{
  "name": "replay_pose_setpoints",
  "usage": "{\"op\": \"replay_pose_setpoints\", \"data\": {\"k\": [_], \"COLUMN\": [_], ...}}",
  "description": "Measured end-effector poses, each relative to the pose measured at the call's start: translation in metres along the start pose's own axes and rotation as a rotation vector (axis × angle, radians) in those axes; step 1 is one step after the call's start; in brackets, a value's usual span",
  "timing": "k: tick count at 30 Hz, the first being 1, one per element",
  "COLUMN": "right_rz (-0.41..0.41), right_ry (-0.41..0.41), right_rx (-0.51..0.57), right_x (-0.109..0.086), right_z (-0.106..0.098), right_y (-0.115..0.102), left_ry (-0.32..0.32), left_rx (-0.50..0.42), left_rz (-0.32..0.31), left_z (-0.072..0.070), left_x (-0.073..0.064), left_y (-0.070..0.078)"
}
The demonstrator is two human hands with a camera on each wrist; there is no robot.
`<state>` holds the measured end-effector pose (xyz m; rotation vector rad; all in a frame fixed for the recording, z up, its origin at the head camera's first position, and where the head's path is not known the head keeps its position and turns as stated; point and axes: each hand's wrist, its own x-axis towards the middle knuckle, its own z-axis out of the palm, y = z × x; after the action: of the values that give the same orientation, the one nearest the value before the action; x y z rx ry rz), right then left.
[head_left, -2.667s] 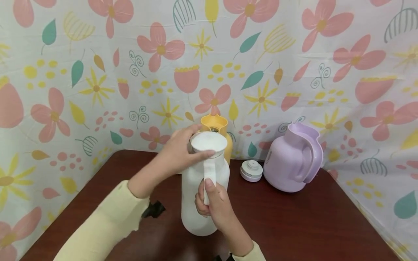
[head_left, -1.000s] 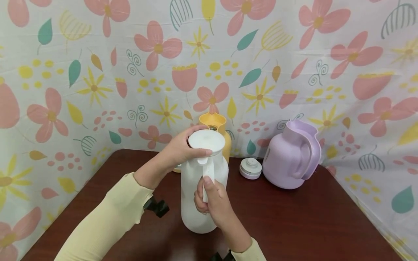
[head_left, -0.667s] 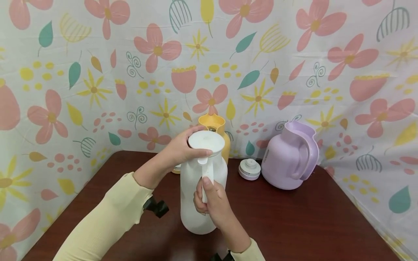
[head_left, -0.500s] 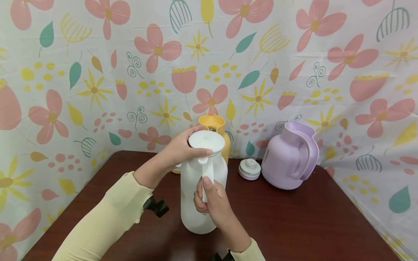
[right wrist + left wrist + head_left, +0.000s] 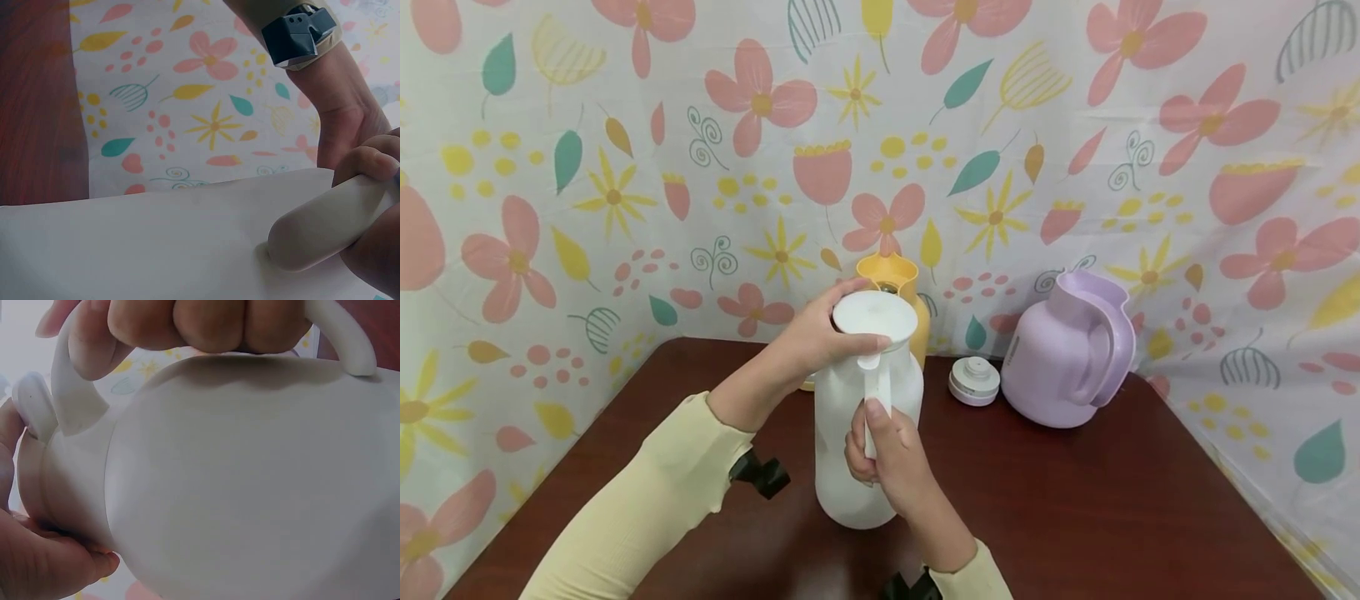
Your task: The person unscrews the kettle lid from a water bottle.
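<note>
A white thermos jug (image 5: 850,433) stands upright on the dark wooden table, its handle turned toward me. My right hand (image 5: 891,454) is wrapped round the jug's handle (image 5: 325,228), thumb up along it. At the top, my left hand (image 5: 812,333) grips the round white lid (image 5: 876,312) by its rim, with the thumb on the near side and fingers round the far left. In the left wrist view the lid (image 5: 31,481) sits on the jug's neck between thumb and fingers. The far fingertips are hidden in the head view.
Close behind the white jug stands a yellow jug (image 5: 891,268), partly hidden. To the right are a white stopper (image 5: 974,382) and a lilac jug (image 5: 1060,358) without a lid. A floral curtain (image 5: 880,125) backs the table (image 5: 1075,508).
Since the oldest frame the lid has settled lower and flat on the jug's neck under my left hand. My right hand has kept hold of the handle throughout.
</note>
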<state>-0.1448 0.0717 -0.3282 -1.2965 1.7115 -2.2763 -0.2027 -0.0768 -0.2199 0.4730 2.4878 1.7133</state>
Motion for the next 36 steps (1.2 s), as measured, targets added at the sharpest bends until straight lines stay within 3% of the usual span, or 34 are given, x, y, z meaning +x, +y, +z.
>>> {"op": "replay_pose_setpoints", "data": {"k": [11, 16, 21, 25, 28, 31, 33, 36], "right_rz": [-0.011, -0.021, -0.024, -0.031, -0.034, -0.035, -0.038, -0.040], "right_ry": [0.006, 0.002, 0.009, 0.011, 0.006, 0.002, 0.005, 0.007], "right_rx": [-0.021, -0.019, -0.016, -0.020, -0.013, -0.008, -0.010, -0.009], "right_x": [0.001, 0.002, 0.002, 0.002, 0.002, 0.002, 0.001, 0.001], "right_z": [0.001, 0.002, 0.001, 0.001, 0.001, 0.001, 0.002, 0.003], "right_y": [0.000, 0.000, -0.001, -0.001, 0.000, 0.001, 0.001, 0.001], "left_ry": [0.066, 0.135, 0.225, 0.236, 0.190, 0.090, -0.033, -0.304], "left_rx": [-0.056, -0.121, -0.124, -0.130, -0.110, -0.057, -0.038, -0.048], "left_rz": [0.014, 0.011, 0.016, 0.018, 0.020, 0.055, 0.088, 0.169], "left_z": [0.005, 0.014, 0.027, 0.031, 0.023, 0.005, -0.012, -0.042], "left_x": [-0.004, -0.006, -0.013, -0.015, -0.014, -0.007, 0.003, 0.026], "left_y": [0.002, 0.002, -0.001, -0.003, -0.004, -0.006, -0.007, -0.013]}}
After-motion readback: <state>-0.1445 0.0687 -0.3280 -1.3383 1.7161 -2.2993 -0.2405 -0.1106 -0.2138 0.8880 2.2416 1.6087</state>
